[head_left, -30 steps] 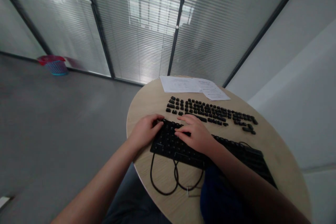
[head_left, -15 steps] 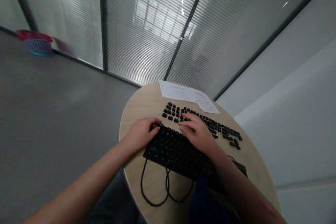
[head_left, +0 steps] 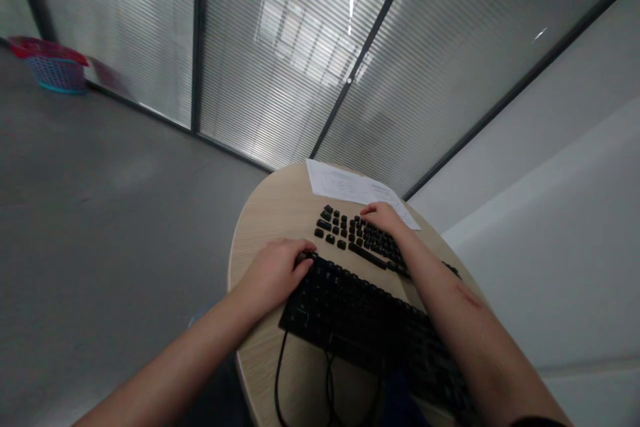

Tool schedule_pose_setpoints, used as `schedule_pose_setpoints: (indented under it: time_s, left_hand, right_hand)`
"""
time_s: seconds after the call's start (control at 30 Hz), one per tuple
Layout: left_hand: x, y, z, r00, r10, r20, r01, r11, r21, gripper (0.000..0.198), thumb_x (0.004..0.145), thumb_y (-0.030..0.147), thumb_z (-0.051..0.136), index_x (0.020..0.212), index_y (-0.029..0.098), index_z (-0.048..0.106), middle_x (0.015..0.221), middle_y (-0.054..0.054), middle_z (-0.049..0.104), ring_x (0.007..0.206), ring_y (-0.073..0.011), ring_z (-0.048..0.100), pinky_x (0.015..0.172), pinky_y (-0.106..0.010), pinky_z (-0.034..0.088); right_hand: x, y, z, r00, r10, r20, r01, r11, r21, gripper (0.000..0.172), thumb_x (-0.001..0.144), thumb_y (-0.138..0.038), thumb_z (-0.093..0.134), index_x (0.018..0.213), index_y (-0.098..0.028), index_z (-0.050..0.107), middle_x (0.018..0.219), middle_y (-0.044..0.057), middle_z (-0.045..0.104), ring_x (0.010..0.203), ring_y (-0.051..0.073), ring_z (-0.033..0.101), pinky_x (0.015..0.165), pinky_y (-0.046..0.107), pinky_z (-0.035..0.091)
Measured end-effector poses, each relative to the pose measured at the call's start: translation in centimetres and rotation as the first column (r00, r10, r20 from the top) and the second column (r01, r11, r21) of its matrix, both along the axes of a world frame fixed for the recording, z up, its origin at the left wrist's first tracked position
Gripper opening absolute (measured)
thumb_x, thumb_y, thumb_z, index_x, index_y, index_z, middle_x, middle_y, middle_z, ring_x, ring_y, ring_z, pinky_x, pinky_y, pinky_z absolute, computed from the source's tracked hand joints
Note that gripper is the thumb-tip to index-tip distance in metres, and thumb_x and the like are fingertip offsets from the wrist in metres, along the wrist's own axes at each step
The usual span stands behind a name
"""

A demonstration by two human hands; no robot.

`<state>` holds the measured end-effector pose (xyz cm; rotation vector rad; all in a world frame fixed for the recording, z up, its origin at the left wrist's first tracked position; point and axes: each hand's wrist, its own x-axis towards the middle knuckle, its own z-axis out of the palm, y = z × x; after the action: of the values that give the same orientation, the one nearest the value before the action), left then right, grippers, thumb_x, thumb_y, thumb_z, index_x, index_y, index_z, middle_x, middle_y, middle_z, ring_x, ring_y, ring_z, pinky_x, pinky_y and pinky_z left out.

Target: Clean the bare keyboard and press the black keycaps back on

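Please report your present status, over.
Left hand touching black rectangular keyboard, far-left corner. Right hand over loose black keycaps, grip unclear. Right forearm hides some keycaps.

The left hand (head_left: pixel 277 273) is forming a loose curl. The right hand (head_left: pixel 385 217) is reaching beyond it, forearm (head_left: pixel 455 300) slanting inward.

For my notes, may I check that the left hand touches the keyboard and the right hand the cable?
No: in the head view, the right hand is over loose keys, away from the cable; the left hand touches the keyboard.
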<state>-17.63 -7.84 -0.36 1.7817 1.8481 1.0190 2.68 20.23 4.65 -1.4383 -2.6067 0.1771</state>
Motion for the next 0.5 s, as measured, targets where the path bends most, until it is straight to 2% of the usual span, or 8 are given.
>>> schedule_pose_setpoints:
  time_s: [0.3,0.4,0.5]
  left_hand:
    - [0.0,-0.1,0.3,1.0,-0.017,-0.012,0.016,1.0,-0.013,0.029,0.093,0.031,0.054,0.116,0.023,0.071,0.116,-0.008,0.076,0.11,-0.0276,0.068,0.104,-0.049,0.05]
    - [0.0,0.1,0.1,1.0,-0.022,-0.012,0.022,1.0,0.007,0.03,0.094,0.033,0.052,0.115,0.023,0.071,0.114,-0.009,0.077,0.107,-0.0272,0.069,0.102,-0.049,0.051]
    - [-0.1,0.1,0.0,1.0,-0.026,-0.013,0.026,1.0,0.012,0.029,0.093,0.033,0.055,0.115,0.024,0.071,0.114,-0.009,0.076,0.107,-0.0273,0.068,0.102,-0.049,0.051]
  right_hand:
    - [-1.4,1.2,-1.4,1.0,0.004,-0.003,-0.004,1.0,-0.029,0.014,0.075,-0.012,0.077,0.085,-0.021,0.08,0.087,0.002,0.08,0.084,0.018,0.074,0.081,0.026,0.052]
    - [-1.6,0.6,-0.9,0.999,-0.013,-0.053,0.014,1.0,0.019,0.013,0.078,-0.015,0.075,0.09,-0.02,0.079,0.092,0.004,0.08,0.089,0.019,0.073,0.084,0.028,0.053]
    - [-0.9,-1.8,0.3,0.984,0.031,-0.175,-0.023,0.998,0.052,0.013,0.082,-0.019,0.072,0.094,-0.021,0.078,0.097,0.005,0.08,0.094,0.02,0.074,0.089,0.03,0.054]
